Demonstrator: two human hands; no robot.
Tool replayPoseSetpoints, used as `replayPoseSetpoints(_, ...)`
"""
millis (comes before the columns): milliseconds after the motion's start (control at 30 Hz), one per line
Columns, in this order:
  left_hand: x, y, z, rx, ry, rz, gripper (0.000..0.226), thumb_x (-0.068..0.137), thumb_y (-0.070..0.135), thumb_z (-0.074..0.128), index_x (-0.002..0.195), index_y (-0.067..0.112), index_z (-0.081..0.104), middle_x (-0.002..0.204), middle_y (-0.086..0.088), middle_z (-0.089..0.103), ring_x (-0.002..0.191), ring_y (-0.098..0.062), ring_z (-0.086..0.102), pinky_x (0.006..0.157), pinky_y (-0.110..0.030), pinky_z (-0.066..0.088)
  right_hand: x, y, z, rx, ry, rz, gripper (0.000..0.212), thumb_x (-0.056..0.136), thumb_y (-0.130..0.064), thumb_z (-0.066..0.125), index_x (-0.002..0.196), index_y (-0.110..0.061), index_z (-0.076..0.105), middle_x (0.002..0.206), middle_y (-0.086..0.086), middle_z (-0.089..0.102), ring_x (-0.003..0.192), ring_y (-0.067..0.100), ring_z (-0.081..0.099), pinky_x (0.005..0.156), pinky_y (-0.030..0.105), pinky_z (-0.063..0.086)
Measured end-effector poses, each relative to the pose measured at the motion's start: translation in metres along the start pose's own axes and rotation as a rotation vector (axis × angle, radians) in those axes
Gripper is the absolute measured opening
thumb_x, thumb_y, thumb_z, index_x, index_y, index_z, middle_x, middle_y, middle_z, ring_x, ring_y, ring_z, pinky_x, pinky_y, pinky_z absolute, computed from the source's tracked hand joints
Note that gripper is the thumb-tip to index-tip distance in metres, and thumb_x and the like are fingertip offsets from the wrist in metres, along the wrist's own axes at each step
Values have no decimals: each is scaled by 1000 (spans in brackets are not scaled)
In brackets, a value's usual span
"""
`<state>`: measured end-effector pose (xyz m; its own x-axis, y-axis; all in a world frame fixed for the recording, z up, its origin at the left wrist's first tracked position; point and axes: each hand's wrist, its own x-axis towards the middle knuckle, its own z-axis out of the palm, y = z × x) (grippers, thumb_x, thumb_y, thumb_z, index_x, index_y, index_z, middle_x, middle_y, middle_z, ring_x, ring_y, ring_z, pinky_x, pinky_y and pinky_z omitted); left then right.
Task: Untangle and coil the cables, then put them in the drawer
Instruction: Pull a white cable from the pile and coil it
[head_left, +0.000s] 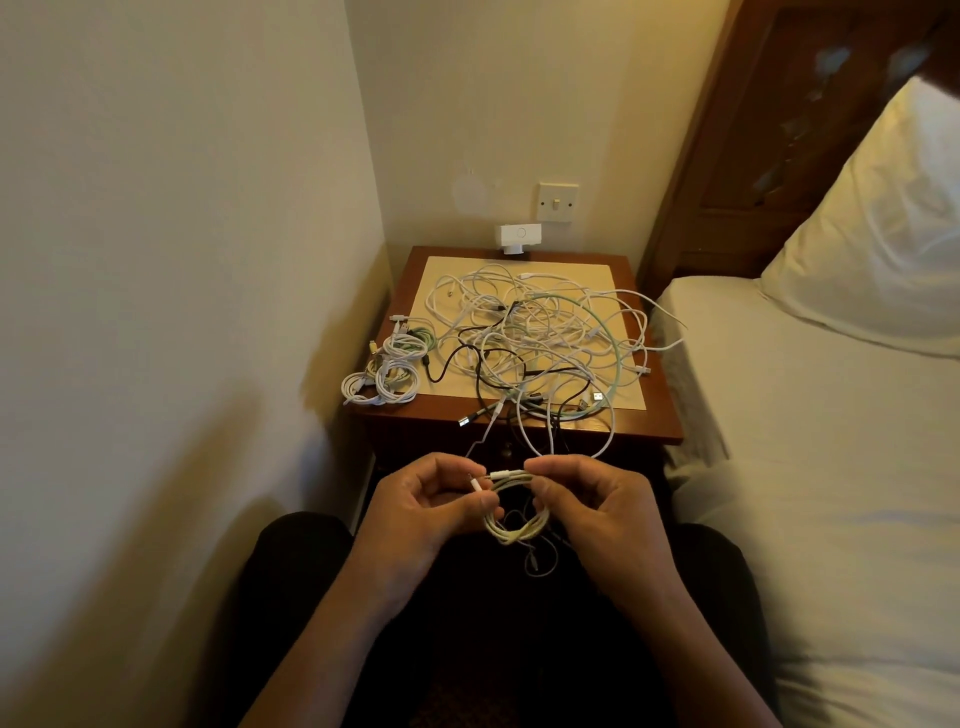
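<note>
Two hands meet at six o'clock of the head view, just short of the bedside table (660, 421). The left hand (431, 499) and right hand (587, 499) each pinch, thumb against curled fingers, the top of a small white coil (514, 519) hanging between them. At twelve o'clock from them the tangle (535, 332) of white, black and pale green cables sprawls over the table, loops drooping past its near edge. Likely trouble: thin strands below the coil may be joined to that heap, so a tug could drag cables off the edge; a slack pinch would let the coil spring open. Finished coils (384, 374) lie at the table's nine o'clock side. The drawer front is in shadow; open or not, I cannot tell. A cream mat (441, 270) covers the dark wood top. A wall switch (557, 201) sits at twelve o'clock, a bed (779, 415) and pillow (883, 234) at three o'clock.
</note>
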<state>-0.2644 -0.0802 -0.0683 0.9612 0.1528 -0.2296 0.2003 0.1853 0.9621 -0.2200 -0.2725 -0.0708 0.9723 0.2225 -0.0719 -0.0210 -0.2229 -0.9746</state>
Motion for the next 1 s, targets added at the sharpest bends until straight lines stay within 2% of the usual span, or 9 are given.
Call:
replayPoseSetpoints(100,0,-7,4,147,109,80,36,84,8,78,117,15,68,101,-10,76,91,-23,77,79,-31,62,4,3,5,27,2,-1,22,95,-14,70,112,-27,75,99,-10,77,93,10,74,84,36,63)
replayPoseSetpoints(233,11,-10,6,104,203,21,18,87,8,76,105,9,74,95,-8,77,87,-22,76,74,-28,63,16,11,15,3,-32,-13,31,96,-20,70,125,-29,70,110,-13,76,105,2,71,91,31,60)
replayPoseSetpoints(333,43,-9,-4,-31,378,15,16,88,4,74,104,5,73,93,-9,77,87,-23,77,74,-32,64,23,18,12,-90,-30,2,38,97,-28,68,134,-36,63,120,-14,69,113,0,64,91,23,56)
replayPoseSetpoints(433,89,-10,-15,-192,525,-8,13,90,0,72,102,4,68,94,-11,75,83,-20,76,71,-28,64,25,25,4,-131,-13,33,32,99,-26,67,127,-40,66,119,-14,66,113,0,61,85,17,52)
replayPoseSetpoints(567,152,-32,-24,-276,636,-114,16,89,-1,75,101,5,66,103,-13,72,90,-19,73,72,-28,63,24,32,-3,-132,-17,58,27,99,-23,66,120,-40,68,115,-17,68,110,-3,62,84,17,52)
replayPoseSetpoints(667,175,-53,-25,-177,682,-163,16,87,-1,77,100,5,70,103,-13,74,89,-18,73,74,-27,62,23,35,-11,-115,-13,79,26,99,-22,66,118,-39,69,114,-17,69,105,-3,66,81,17,55)
replayPoseSetpoints(800,180,-60,-20,-77,677,-117,21,87,-1,77,107,5,74,99,-8,75,89,-17,74,77,-27,62,25,43,-22,-130,37,79,24,100,-22,65,115,-39,71,111,-15,71,102,-5,66,76,19,57)
replayPoseSetpoints(867,181,-58,-21,53,669,-76,21,87,4,79,107,10,74,98,-4,73,87,-16,73,70,-25,62,27,46,-25,-119,28,103,24,100,-21,65,116,-38,71,111,-16,71,100,-6,66,72,16,56)
replayPoseSetpoints(1000,186,-56,-24,186,649,-60,19,85,8,81,102,13,73,95,-6,74,76,-15,73,57,-19,58,36,58,-19,-129,-4,143,23,100,-23,65,118,-37,70,115,-17,71,108,-3,65,80,16,52)
